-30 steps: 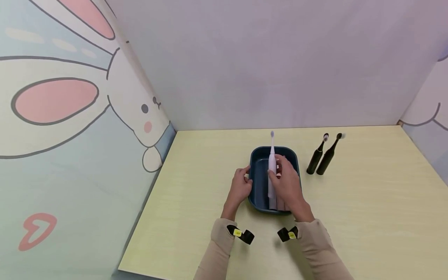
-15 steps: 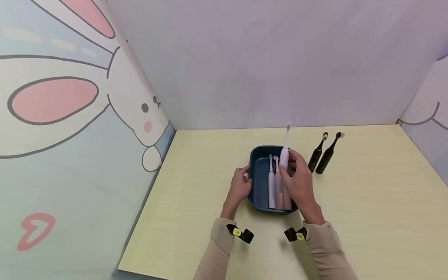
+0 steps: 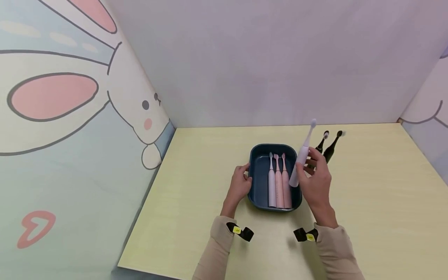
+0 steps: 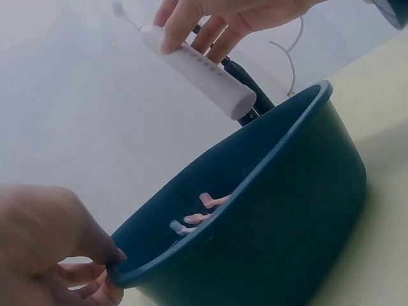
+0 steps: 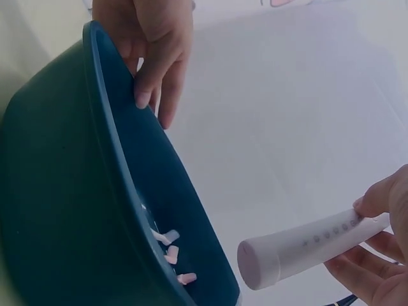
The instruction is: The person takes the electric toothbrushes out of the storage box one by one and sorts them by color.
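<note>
The right hand [image 3: 317, 179] pinches a white toothbrush [image 3: 302, 154] above the right side of the blue box [image 3: 258, 183], whose left rim the left hand [image 3: 240, 182] pinches, and lowering it carelessly could knock its base against the box.

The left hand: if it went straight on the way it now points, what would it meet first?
Most likely the blue bin: the left hand pinches its left side, so no gap lies between.
</note>
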`<act>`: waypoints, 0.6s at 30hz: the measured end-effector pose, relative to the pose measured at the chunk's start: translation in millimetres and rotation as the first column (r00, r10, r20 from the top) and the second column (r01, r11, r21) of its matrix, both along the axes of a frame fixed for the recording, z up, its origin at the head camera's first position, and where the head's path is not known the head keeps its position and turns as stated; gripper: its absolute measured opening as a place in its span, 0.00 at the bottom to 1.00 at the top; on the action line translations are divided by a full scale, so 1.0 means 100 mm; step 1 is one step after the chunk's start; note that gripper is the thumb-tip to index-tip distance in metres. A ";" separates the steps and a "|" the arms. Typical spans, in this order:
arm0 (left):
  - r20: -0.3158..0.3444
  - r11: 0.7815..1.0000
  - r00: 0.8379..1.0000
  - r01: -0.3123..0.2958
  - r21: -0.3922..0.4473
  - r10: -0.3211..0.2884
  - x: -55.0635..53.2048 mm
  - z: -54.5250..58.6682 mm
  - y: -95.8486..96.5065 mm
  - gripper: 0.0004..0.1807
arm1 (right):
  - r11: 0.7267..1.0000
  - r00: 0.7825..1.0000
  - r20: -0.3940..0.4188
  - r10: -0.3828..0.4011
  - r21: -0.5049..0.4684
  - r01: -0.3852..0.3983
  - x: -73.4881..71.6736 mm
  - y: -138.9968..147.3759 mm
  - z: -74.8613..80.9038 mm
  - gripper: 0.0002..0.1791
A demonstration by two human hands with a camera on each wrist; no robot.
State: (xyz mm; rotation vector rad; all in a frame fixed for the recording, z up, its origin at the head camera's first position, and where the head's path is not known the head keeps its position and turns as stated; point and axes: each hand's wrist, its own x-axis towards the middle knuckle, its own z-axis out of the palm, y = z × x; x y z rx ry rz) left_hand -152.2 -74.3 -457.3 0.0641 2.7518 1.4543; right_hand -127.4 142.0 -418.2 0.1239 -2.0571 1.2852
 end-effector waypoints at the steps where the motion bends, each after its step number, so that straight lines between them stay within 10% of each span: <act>1: 0.003 1.000 1.000 0.000 -0.002 0.000 0.00 0.00 0.00 0.27 | 1.000 1.000 -0.016 -0.010 -0.012 0.010 0.01 0.02 0.00 0.30; 18: 0.006 1.000 1.000 -0.001 0.010 0.001 0.00 0.01 0.01 0.27 | 0.978 0.987 0.015 -0.158 -0.137 0.158 0.07 0.27 -0.13 0.26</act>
